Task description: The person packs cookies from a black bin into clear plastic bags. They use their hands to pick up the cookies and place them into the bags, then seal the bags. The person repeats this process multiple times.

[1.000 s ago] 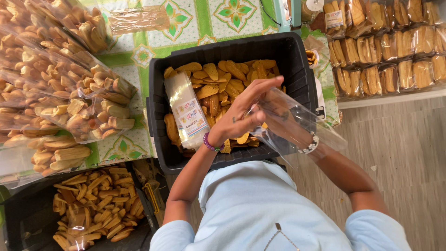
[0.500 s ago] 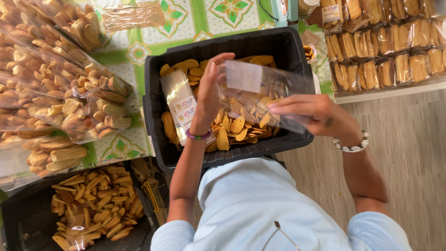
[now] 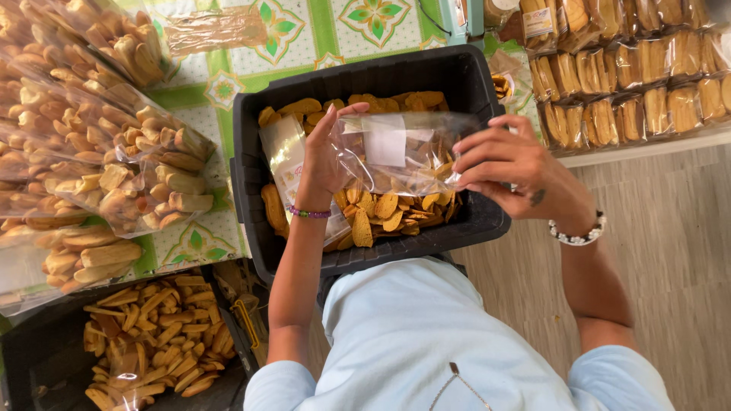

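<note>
Head view: we see the left hand (image 3: 326,156) and right hand (image 3: 506,167), fingers clamped on a clear bag (image 3: 400,152) stretched between them, above a black bin (image 3: 251,175) of golden chips (image 3: 381,209) on the worktop (image 3: 228,68).

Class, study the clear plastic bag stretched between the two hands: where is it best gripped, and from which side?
Grip the clear plastic bag at its two opposite edges, coming in from left and right, as the left hand and right hand do. It is thin, limp film, so pinching both edges likely keeps it spread above the black bin.
</note>
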